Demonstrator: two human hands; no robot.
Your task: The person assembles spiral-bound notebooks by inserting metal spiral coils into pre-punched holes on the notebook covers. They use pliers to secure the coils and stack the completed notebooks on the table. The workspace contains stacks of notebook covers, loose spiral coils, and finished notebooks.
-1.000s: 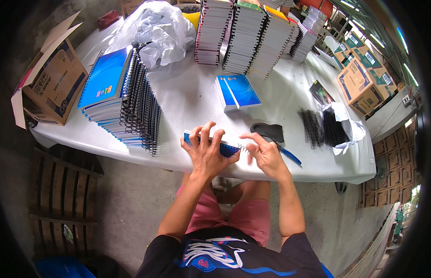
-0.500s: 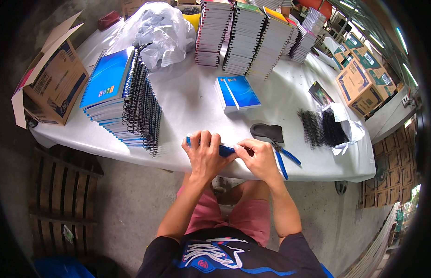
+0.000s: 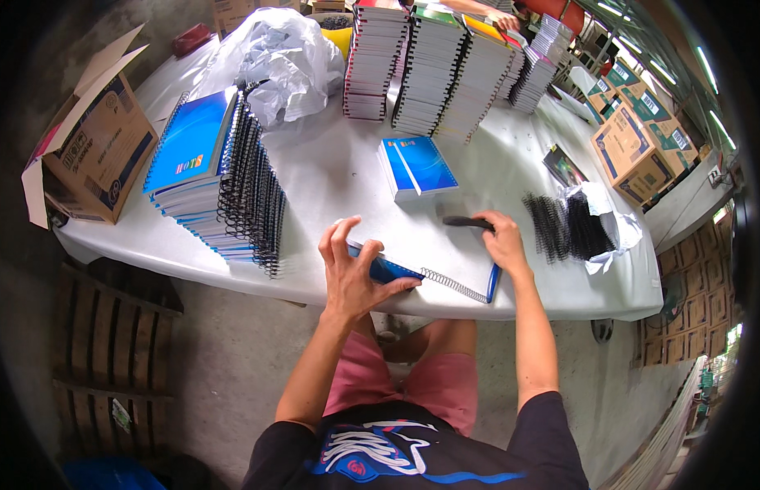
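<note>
At the front edge of the table, my left hand (image 3: 353, 273) grips a blue-covered notebook (image 3: 385, 268), the thumb along its near side and the fingers over the far side. A thin wire-like spiral coil (image 3: 455, 285) runs out of the notebook's spine toward the right. Farther right, my right hand (image 3: 504, 242) is closed on a flat black pad-like piece (image 3: 468, 221), lifted and seen nearly edge-on. Below that hand shows a blue handle of the pliers (image 3: 493, 282), beside the coil's end; the rest of the pliers is largely hidden.
A tall stack of coil-bound blue notebooks (image 3: 192, 139) stands left, beside an open carton (image 3: 102, 155). Two blue books (image 3: 419, 163) lie ahead. Black coils (image 3: 568, 224) sit right on white wrapping. Behind are tall book stacks (image 3: 429, 73), a plastic bag (image 3: 278, 65) and another person's hand (image 3: 502, 18).
My right hand has left the notebook, moved right and taken hold of the black pad-like piece. The coil now shows stretching out from the notebook. The other person's hand has come into view.
</note>
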